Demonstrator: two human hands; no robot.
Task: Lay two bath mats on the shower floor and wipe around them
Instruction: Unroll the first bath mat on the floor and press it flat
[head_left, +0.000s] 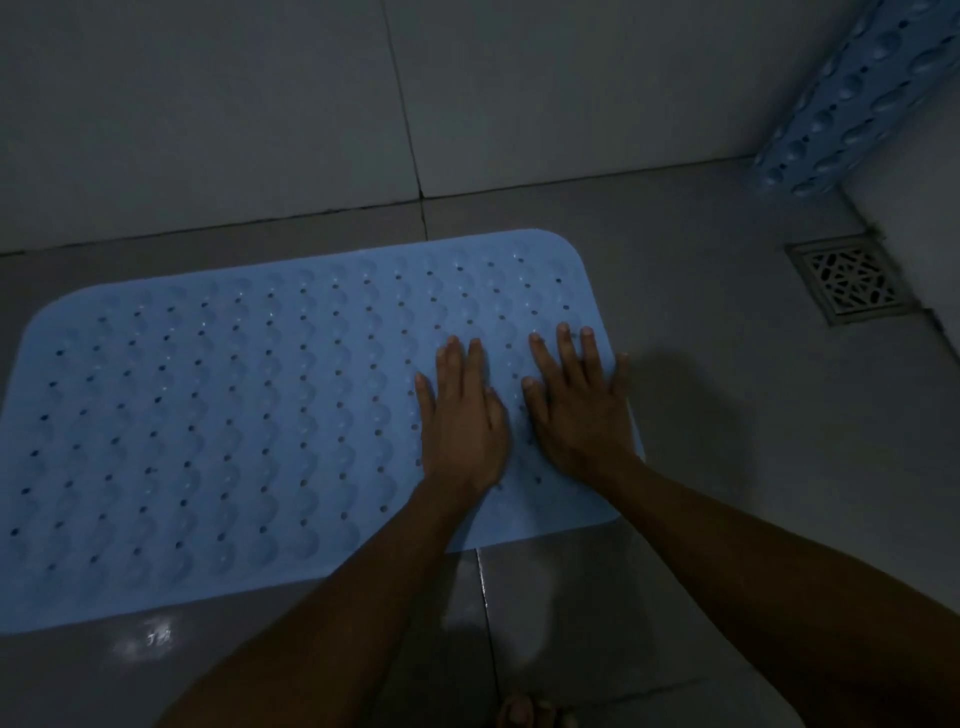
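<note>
Dim grey shower floor (701, 312) tiles fill the view. One blue perforated bath mat (234, 415) lies flat near the wall. My left hand (462, 415) and right hand (576, 410) press flat on its right end, side by side, fingers straight. Second mat (857, 93) leans upright in the corner, above the floor drain (847, 278). I judge fetching it comes next.

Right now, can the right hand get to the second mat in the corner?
Probably yes. The right hand lies flat on the laid mat, holding nothing; bare floor runs between it and the second mat standing in the corner. It looks like a long stretch, though.
</note>
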